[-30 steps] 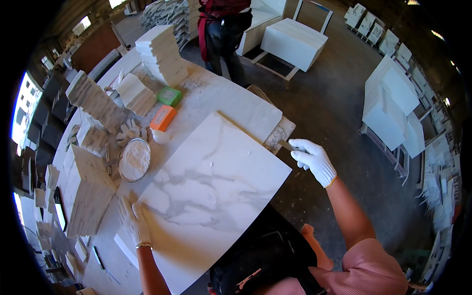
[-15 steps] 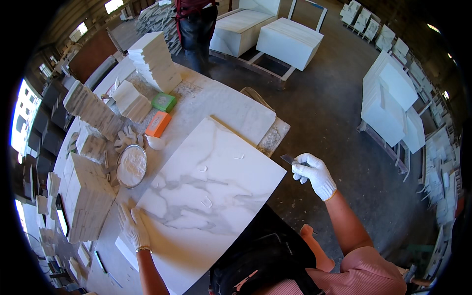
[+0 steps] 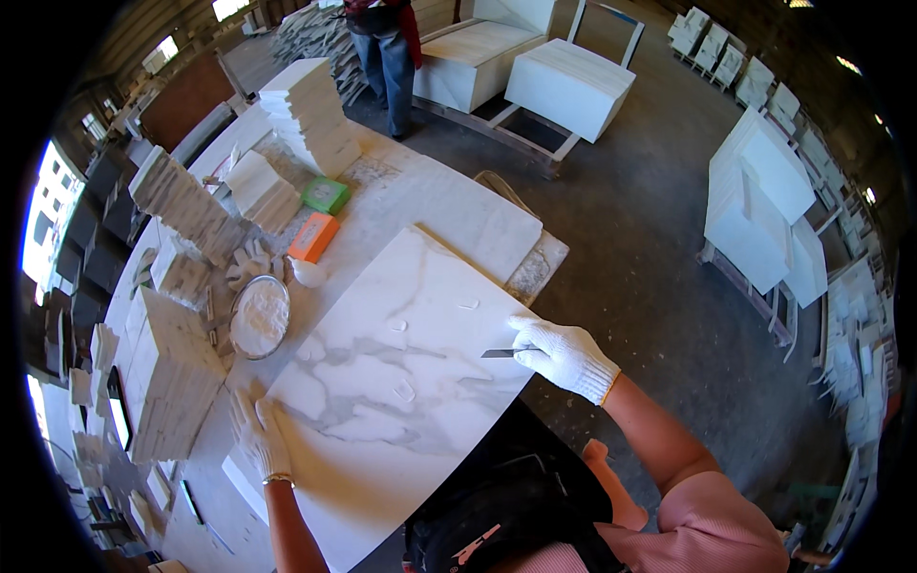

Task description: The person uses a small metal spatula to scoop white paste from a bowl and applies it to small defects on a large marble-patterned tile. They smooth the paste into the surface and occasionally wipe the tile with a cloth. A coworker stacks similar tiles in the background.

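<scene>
A large white marble slab [image 3: 373, 463] with grey veins lies tilted across the worktable in front of me. On its face are a few small white curved marks [image 3: 405, 392]. My left hand [image 3: 258, 439], in a white knit glove, lies flat against the slab's left edge with the fingers stretched out. My right hand [image 3: 559, 355], gloved too, pinches a small flat metal scraper [image 3: 499, 353] at the slab's right edge. The blade points left over the stone; whether it touches is unclear. Left of the slab stands a round metal bowl [image 3: 236, 329] of white powder or paste.
Beside the bowl are a crumpled glove [image 3: 253, 264], a white rounded object [image 3: 308, 273], an orange box [image 3: 313, 237] and a green box [image 3: 326, 196]. Stone tile stacks [image 3: 172, 382] line the table's left side, a phone [image 3: 118, 409] against one. Another person [image 3: 385, 67] stands beyond the table.
My right hand has moved left and slightly down, bringing the scraper from beyond the slab's right corner to over its face. My left hand has stayed in place. The other person has shifted stance.
</scene>
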The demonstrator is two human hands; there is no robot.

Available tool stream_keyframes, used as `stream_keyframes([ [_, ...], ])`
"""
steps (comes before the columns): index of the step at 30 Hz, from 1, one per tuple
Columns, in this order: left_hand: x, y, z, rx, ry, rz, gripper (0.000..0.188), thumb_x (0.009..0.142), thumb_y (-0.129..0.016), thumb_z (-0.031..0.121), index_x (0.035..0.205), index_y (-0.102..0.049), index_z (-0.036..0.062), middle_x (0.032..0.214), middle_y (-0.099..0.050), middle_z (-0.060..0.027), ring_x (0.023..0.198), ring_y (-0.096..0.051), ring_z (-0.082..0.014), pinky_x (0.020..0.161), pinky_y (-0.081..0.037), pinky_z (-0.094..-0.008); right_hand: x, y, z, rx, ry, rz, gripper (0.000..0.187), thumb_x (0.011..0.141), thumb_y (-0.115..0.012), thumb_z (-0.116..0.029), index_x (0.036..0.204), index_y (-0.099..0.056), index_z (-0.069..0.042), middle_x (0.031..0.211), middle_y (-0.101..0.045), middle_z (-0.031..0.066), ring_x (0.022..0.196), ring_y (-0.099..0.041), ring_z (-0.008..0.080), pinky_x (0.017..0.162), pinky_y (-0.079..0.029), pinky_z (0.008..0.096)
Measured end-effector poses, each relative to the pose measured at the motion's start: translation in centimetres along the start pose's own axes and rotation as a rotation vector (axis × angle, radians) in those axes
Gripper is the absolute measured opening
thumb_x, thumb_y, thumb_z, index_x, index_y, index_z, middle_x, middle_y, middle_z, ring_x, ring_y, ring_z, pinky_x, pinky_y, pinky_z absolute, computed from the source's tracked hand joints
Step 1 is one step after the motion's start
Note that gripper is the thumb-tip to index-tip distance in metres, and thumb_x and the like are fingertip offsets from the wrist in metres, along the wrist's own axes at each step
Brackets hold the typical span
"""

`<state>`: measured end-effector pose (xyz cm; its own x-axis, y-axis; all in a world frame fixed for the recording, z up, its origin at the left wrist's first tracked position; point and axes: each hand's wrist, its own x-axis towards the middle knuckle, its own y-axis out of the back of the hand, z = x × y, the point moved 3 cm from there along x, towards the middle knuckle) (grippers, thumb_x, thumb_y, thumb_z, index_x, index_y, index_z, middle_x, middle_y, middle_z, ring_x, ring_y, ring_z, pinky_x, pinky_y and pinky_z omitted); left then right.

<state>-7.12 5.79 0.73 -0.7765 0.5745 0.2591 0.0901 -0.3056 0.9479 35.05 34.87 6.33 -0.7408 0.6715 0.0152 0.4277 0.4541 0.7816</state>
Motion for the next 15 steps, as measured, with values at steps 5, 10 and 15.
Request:
stream_keyframes([
  [5,0.3,-0.4,1.0,0.004,-0.007,-0.002,0.059,0.104,-0.042,0.040,0.148,-0.043,-0.0003,0.152,-0.042,-0.0245,0.140,-0.040,-0.0406,0.115,-0.032,-0.0453,-1.0,-0.7,-0.7,-0.004,-0.005,-0.048,0.014,0.091,-0.068,-0.024,0.100,-0.068,-0.014,0.128,-0.066,0.0064,0.086,-0.071,0.0282,0.078,-0.056,0.0369],
  [10,1.0,-0.6,1.6,0.017,-0.030,-0.031,0.059,0.104,-0.043,0.038,0.151,-0.038,0.0010,0.153,-0.040,-0.0237,0.141,-0.039,-0.0396,0.116,-0.031,-0.0446,-1.2,-2.1,-2.1,0.218,0.148,-0.143,0.015,0.091,-0.070,-0.021,0.102,-0.071,-0.010,0.127,-0.067,0.0096,0.099,-0.069,0.0266,0.086,-0.054,0.0353],
  [15,0.1,-4.1,-3.3,-0.216,0.068,-0.069,0.058,0.101,-0.047,0.041,0.147,-0.042,0.0052,0.149,-0.045,-0.0213,0.137,-0.043,-0.0376,0.114,-0.034,-0.0460,4.0,-3.2,-7.4,0.397,0.317,-0.069,0.014,0.084,-0.070,0.001,0.097,-0.070,-0.004,0.102,-0.069,0.0096,0.095,-0.066,0.0227,0.085,-0.052,0.0340],
])
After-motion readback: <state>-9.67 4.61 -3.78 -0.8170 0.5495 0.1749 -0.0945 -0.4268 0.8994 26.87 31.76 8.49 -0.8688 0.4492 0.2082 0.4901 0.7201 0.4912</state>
